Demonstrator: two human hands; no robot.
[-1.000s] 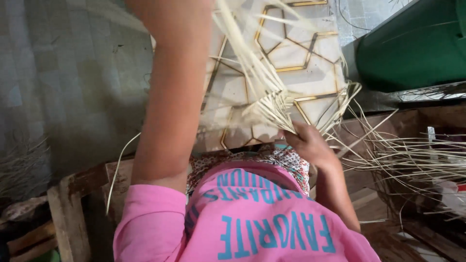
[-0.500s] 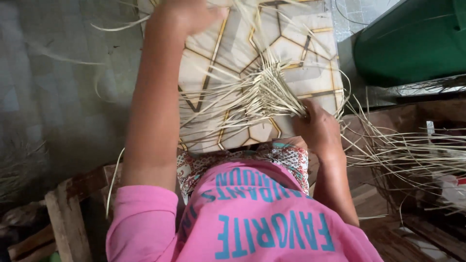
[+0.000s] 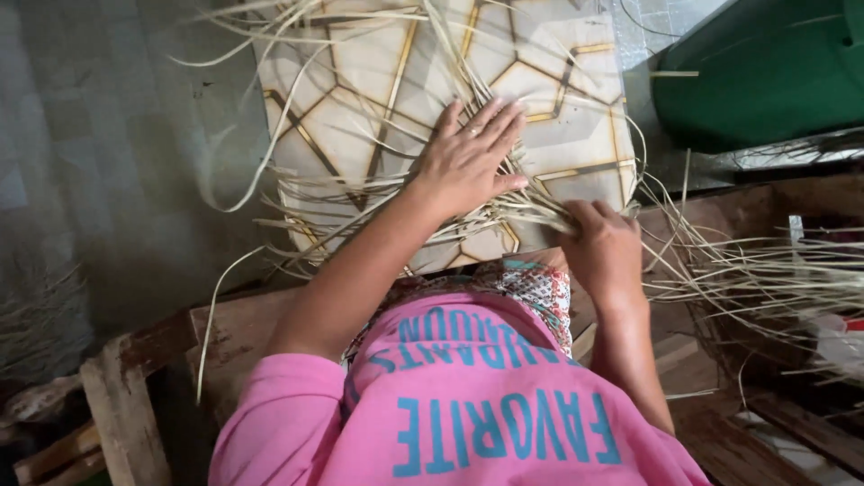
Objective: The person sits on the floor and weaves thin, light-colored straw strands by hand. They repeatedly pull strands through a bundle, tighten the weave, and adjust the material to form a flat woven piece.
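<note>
Left hand (image 3: 468, 160) flat, fingers spread, on pale straw strips (image 3: 360, 202); right hand (image 3: 601, 245) clenched on their ends, over patterned tile board (image 3: 378, 63)

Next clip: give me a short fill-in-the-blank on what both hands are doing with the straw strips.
1. The left hand lies ____ on the straw strips, fingers spread.
2. The right hand is closed around a ____ of strips.
3. The strips lie on a patterned ____.

Missing words: flat; bundle; board

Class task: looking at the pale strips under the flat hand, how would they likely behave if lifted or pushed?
The strips look thin and curl at loose ends, so probably floppy and light. The left hand presses them flat on the patterned board, suggesting they spring or slide.
</note>
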